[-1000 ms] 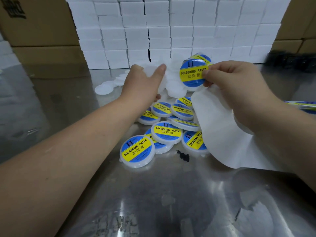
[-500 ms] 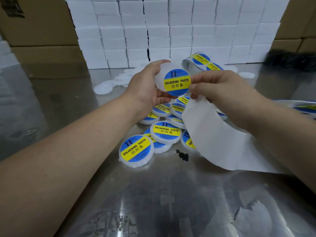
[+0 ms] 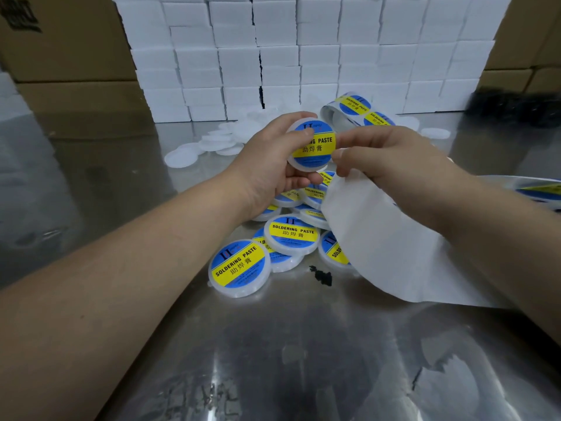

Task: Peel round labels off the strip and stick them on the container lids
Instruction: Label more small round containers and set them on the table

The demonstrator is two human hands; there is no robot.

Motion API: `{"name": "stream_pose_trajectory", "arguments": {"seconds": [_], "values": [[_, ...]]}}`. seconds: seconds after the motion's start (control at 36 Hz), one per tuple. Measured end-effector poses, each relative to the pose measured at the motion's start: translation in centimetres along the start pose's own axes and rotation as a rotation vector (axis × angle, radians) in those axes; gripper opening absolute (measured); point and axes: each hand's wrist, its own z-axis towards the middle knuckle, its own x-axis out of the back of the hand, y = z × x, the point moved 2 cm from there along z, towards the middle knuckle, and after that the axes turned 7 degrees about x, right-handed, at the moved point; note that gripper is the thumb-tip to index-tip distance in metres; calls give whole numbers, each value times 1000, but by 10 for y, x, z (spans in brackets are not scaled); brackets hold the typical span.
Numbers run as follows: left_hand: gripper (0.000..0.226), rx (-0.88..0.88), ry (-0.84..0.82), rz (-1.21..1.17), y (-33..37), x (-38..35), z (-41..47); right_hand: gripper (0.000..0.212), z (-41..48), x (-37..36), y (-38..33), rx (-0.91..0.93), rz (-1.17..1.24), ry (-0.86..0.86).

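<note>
lid (image 3: 312, 147) in left hand (image 3: 267, 165)

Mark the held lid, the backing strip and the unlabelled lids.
held lid (image 3: 318, 147), head view, yellow band of its label.
backing strip (image 3: 379, 238), head view, bare white middle.
unlabelled lids (image 3: 182, 156), head view, top of nearest one.

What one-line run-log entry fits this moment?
left grip: holds labelled lid | right grip: holds strip | labelled pile: on table
</note>
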Motion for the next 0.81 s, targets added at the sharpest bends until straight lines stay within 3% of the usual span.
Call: {"name": "stream_pose_trajectory", "arguments": {"seconds": [0.81], "values": [[22, -84, 39, 156, -4, 1, 1, 15, 2, 0, 5, 1, -20, -7]]}}
